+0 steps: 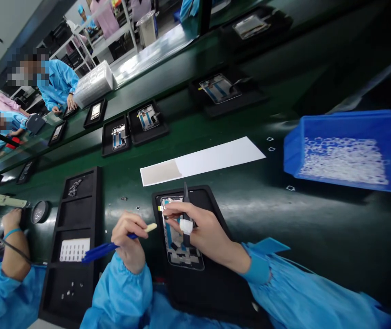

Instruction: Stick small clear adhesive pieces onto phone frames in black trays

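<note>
My left hand [129, 235] is closed around a blue stick-like tool [101, 251] with a rounded cream tip, which points toward the phone frame. My right hand [198, 228] reaches over the phone frame [185, 260], which lies in a black tray [212, 283]. Black tweezers [186, 196] with a white wrap are tucked in that hand, their points facing away from me. Its thumb and forefinger come together at the frame's upper left corner, beside a small yellow tab [160, 208]. Whether they pinch a tiny part there is hidden. Blue strips show inside the frame.
A compartmented black tray [94, 205] with small parts stands left, beside a round dish [40, 212] and a co-worker's hand [12, 219]. A white strip [216, 157] lies ahead. A blue bin [293, 155] of white rings stands right. More trayed frames [147, 117] sit beyond.
</note>
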{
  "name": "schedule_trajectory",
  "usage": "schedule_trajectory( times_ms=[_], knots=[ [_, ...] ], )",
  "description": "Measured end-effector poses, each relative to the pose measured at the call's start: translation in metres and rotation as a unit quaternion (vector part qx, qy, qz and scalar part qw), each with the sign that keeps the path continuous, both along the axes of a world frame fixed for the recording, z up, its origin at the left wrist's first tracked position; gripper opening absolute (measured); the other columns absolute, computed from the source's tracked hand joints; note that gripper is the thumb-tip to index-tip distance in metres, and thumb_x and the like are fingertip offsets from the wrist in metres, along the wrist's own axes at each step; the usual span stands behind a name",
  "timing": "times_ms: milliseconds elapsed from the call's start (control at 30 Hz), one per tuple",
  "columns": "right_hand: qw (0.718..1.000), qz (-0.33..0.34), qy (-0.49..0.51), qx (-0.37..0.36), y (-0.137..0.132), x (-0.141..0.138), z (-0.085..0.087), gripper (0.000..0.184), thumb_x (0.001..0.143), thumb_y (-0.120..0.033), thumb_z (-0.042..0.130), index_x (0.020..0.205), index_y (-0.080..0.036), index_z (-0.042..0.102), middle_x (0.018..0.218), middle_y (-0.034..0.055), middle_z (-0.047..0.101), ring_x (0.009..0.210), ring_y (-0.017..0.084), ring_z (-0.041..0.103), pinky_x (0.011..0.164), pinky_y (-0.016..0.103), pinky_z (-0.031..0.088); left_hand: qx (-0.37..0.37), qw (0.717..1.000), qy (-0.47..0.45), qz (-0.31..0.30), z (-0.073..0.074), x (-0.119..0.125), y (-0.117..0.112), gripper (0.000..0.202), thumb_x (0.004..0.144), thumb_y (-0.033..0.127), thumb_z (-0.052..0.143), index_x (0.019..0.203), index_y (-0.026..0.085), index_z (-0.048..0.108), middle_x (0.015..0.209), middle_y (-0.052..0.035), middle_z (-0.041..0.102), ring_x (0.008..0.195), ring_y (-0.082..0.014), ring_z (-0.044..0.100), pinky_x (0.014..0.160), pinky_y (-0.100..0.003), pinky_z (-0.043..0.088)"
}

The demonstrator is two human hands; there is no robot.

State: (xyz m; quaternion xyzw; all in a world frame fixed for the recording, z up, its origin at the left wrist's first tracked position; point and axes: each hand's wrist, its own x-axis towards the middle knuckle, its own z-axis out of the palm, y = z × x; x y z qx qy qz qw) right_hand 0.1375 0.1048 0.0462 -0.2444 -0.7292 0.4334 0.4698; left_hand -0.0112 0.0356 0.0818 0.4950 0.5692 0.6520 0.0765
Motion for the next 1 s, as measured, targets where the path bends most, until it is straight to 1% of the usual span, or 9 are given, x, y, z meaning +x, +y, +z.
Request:
schedule_trajectory(
  times_ms=[133, 233, 367, 433, 533, 700, 867, 933, 1000],
  knots=[
    [1.000, 0.002, 0.002, 0.021, -0.003, 0.000, -0.001, 0.023, 0.089, -0.019, 0.058, 0.111, -0.025, 0.061, 0.094, 0.0038, 0.074, 0.084, 0.019, 0.072, 0.076, 0.031, 0.060, -0.006, 0.997, 0.079, -0.018, -0.004, 0.007, 0.000, 0.065, 0.096, 0.061, 0.028, 0.055, 0.020, 0.058, 0.057, -0.0025, 0.060, 0.054, -0.0142, 0.054, 0.052, -0.029, 0.043],
    [1.000, 0.005, 0.006, 0.022, -0.004, 0.000, 0.000, 0.022, 0.089, -0.019, 0.057, 0.110, -0.025, 0.061, 0.094, 0.0039, 0.074, 0.084, 0.019, 0.072, 0.075, 0.030, 0.060, -0.028, 0.994, 0.099, -0.028, -0.004, 0.007, 0.001, 0.062, 0.098, 0.056, 0.030, 0.055, 0.020, 0.059, 0.057, -0.0029, 0.062, 0.055, -0.0145, 0.056, 0.056, -0.029, 0.045],
    [0.999, 0.027, 0.007, -0.038, -0.003, 0.001, 0.004, 0.025, 0.088, -0.020, 0.058, 0.112, -0.025, 0.060, 0.094, 0.0046, 0.073, 0.085, 0.020, 0.071, 0.077, 0.031, 0.060, -0.070, 0.995, 0.070, -0.020, -0.003, 0.005, 0.003, 0.062, 0.099, 0.050, 0.030, 0.052, 0.020, 0.057, 0.055, -0.0033, 0.061, 0.053, -0.0146, 0.056, 0.057, -0.030, 0.047],
    [0.995, 0.033, 0.016, -0.087, -0.002, 0.002, 0.007, 0.029, 0.085, -0.022, 0.062, 0.114, -0.024, 0.058, 0.093, 0.0047, 0.073, 0.084, 0.020, 0.071, 0.075, 0.031, 0.060, -0.059, 0.996, 0.064, -0.025, -0.004, 0.004, 0.003, 0.060, 0.099, 0.049, 0.033, 0.053, 0.020, 0.057, 0.056, -0.0027, 0.062, 0.053, -0.0143, 0.057, 0.056, -0.029, 0.047],
    [0.986, 0.036, 0.027, -0.163, -0.001, 0.002, 0.012, 0.028, 0.082, -0.023, 0.063, 0.109, -0.024, 0.057, 0.085, 0.0029, 0.072, 0.074, 0.018, 0.070, 0.068, 0.029, 0.059, -0.028, 0.993, 0.109, -0.038, -0.008, 0.002, -0.001, 0.057, 0.097, 0.053, 0.038, 0.056, 0.021, 0.060, 0.055, -0.0024, 0.062, 0.056, -0.0151, 0.059, 0.056, -0.029, 0.047],
    [0.971, 0.038, 0.039, -0.231, -0.003, 0.001, 0.018, 0.022, 0.080, -0.025, 0.062, 0.101, -0.023, 0.057, 0.076, 0.0012, 0.069, 0.063, 0.017, 0.066, 0.059, 0.028, 0.056, -0.058, 0.976, 0.196, -0.069, -0.016, -0.006, -0.011, 0.062, 0.090, 0.067, 0.038, 0.058, 0.021, 0.065, 0.063, -0.0051, 0.066, 0.055, -0.0154, 0.060, 0.052, -0.028, 0.048],
    [0.972, 0.009, 0.022, -0.233, -0.004, 0.000, 0.022, 0.022, 0.077, -0.024, 0.062, 0.098, -0.023, 0.057, 0.074, -0.0002, 0.066, 0.057, 0.014, 0.062, 0.054, 0.026, 0.053, -0.063, 0.959, 0.251, -0.110, -0.016, -0.014, -0.016, 0.052, 0.085, 0.066, 0.050, 0.064, 0.022, 0.069, 0.069, -0.0052, 0.069, 0.059, -0.0156, 0.063, 0.055, -0.027, 0.051],
    [0.973, 0.010, 0.018, -0.229, -0.002, 0.001, 0.024, 0.021, 0.076, -0.023, 0.060, 0.097, -0.023, 0.057, 0.073, -0.0004, 0.064, 0.056, 0.014, 0.060, 0.053, 0.025, 0.051, -0.050, 0.961, 0.247, -0.112, -0.016, -0.012, -0.015, 0.053, 0.085, 0.066, 0.050, 0.063, 0.022, 0.068, 0.068, -0.0047, 0.068, 0.057, -0.0151, 0.062, 0.054, -0.027, 0.050],
    [0.973, 0.027, 0.027, -0.229, -0.001, 0.002, 0.026, 0.020, 0.075, -0.022, 0.058, 0.095, -0.023, 0.056, 0.071, -0.0010, 0.062, 0.057, 0.013, 0.059, 0.054, 0.025, 0.051, -0.033, 0.971, 0.215, -0.096, -0.016, -0.006, -0.012, 0.056, 0.087, 0.066, 0.046, 0.059, 0.022, 0.065, 0.064, -0.0040, 0.066, 0.054, -0.0142, 0.060, 0.050, -0.026, 0.049]
  ],
)
